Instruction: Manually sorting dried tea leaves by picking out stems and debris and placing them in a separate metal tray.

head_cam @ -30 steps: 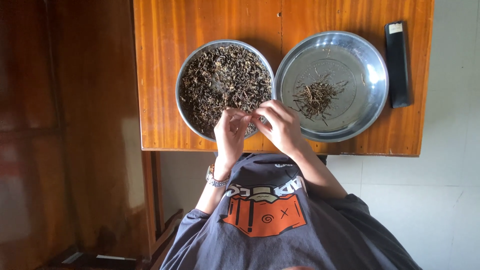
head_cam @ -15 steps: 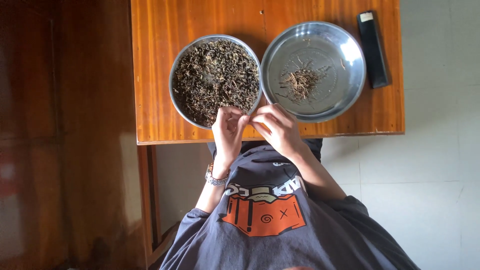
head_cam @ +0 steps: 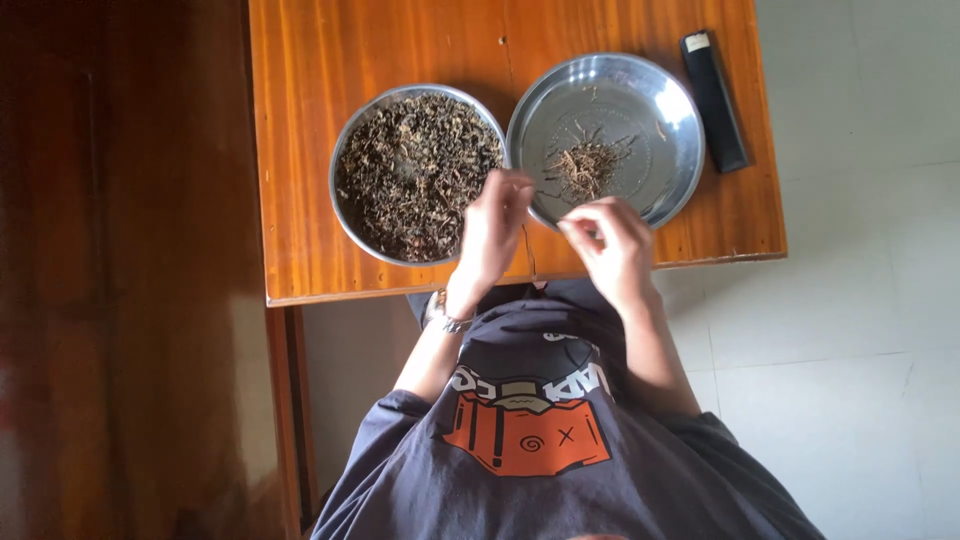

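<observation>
Left hand (head_cam: 492, 228) hovers, fingers bent, beside round steel bowl of dark dried leaves (head_cam: 415, 170); whether it grips anything cannot be told. Right hand (head_cam: 612, 240) pinches something tiny near shallow steel plate of pale stems (head_cam: 604, 135). Bits look light and brittle, best pinched gently by fingertips.

Bright daylight from right, dim left, soft focus.

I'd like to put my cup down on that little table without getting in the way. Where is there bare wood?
Bare wood runs along the far edge beyond the bowl of dried leaves and the steel plate, and down the strip left of the bowl. The near edge is crowded by the left hand and right hand; the black lighter fills the right edge.
</observation>
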